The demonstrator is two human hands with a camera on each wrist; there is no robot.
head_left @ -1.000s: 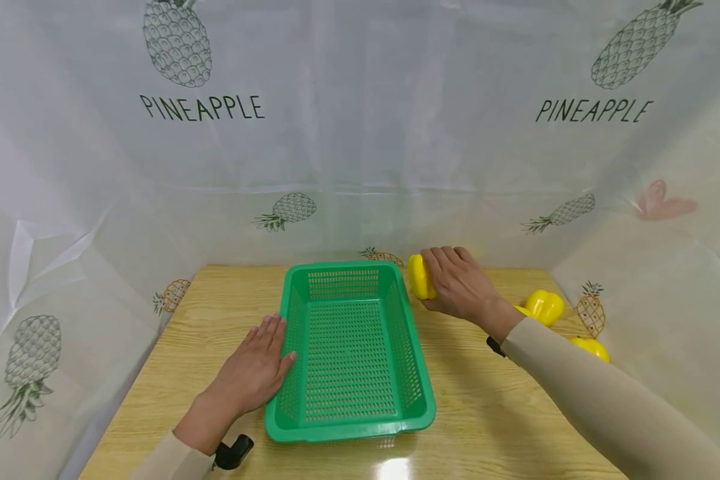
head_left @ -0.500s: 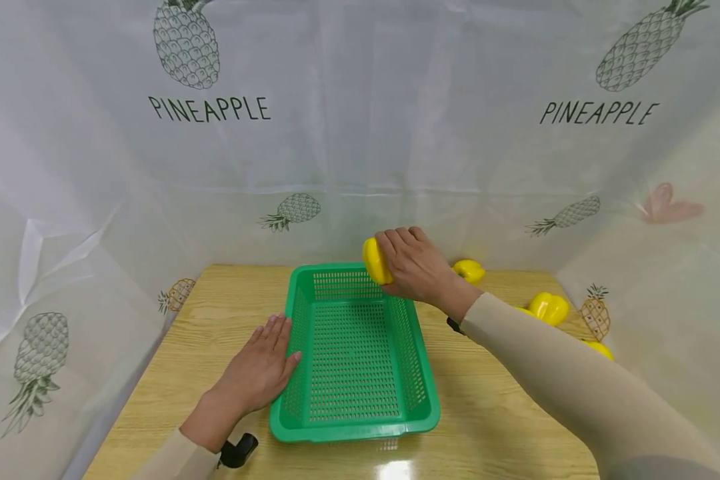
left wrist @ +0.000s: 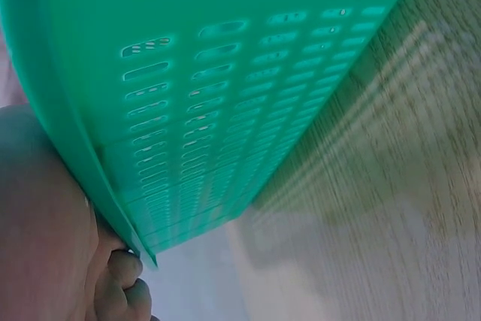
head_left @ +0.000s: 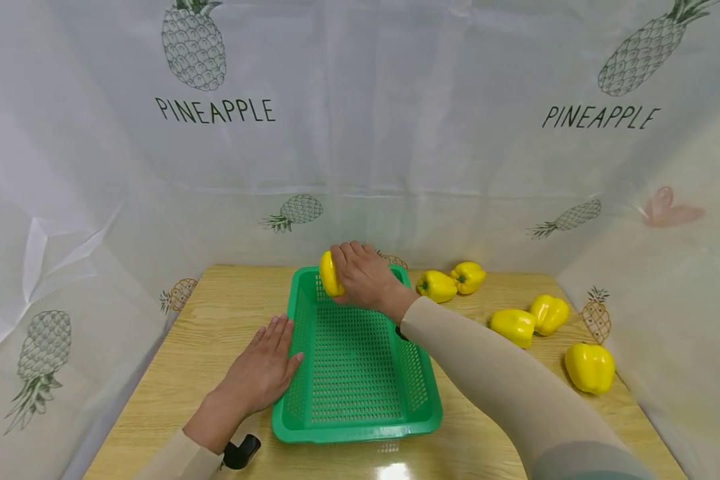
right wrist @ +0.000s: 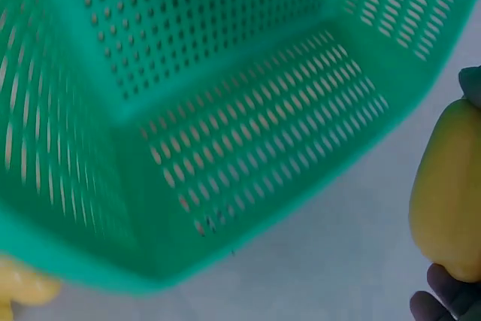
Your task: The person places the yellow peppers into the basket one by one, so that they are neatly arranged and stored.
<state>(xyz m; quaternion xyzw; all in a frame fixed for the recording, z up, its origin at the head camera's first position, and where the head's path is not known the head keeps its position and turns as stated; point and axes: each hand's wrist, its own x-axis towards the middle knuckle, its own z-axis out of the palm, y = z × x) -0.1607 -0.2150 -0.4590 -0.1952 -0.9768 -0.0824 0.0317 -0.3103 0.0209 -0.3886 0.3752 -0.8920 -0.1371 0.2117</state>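
Observation:
My right hand (head_left: 365, 277) grips a yellow bell pepper (head_left: 331, 275) above the far left part of a green plastic basket (head_left: 360, 432). In the right wrist view the same bell pepper (right wrist: 451, 186) shows at the right edge, between thumb and fingertips, outside the basket's slotted wall (right wrist: 263, 125). Flat and with straight fingers, my left hand (head_left: 258, 367) rests on the basket's left rim. The left wrist view shows that hand (left wrist: 45, 223) against the rim, with the slotted side wall (left wrist: 203, 110) below it. Inside the basket, only its perforated floor is visible.
Right of the basket, several yellow bell peppers lie on the wooden table (head_left: 468, 373): a pair at the back (head_left: 437, 286), another pair (head_left: 513, 327) nearer, and a single pepper (head_left: 590, 368) by the right edge. A white pineapple-print curtain (head_left: 360, 133) encloses the back and sides.
My right hand has carried the bell pepper leftward from beside the basket's far right corner to above its far left part. The left hand keeps its place on the rim.

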